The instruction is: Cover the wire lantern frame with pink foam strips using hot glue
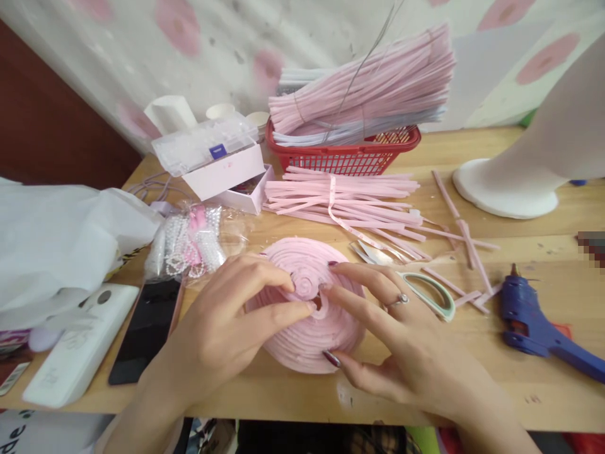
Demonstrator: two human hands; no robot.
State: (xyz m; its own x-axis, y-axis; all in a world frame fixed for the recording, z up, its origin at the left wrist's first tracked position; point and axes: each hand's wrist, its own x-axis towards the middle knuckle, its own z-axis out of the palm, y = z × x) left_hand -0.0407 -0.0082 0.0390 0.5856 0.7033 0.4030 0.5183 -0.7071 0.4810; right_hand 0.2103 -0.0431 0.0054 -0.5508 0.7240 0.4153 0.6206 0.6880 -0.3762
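Observation:
On the table in front of me lies a round pink piece (288, 353), coiled in rings from what look like fuzzy pipe cleaners, with a dark gap at its middle. A small tight spiral (306, 285) sits at the centre, beside that gap. My left hand (231, 309) has thumb and index finger closed around the spiral's near left side. My right hand (401, 334) grips the coiled piece from the right, its index fingertip by the spiral and its thumb on the near edge. Partly behind that hand are scissors (432, 293) with pale green handles.
Pink pipe cleaners (302, 198) lie bundled behind, with more in a red basket (345, 157). A blue glue gun (534, 328) and white stand (505, 189) are right. Bagged beads (184, 243), a black phone (149, 328) and a white oblong device (80, 347) are left.

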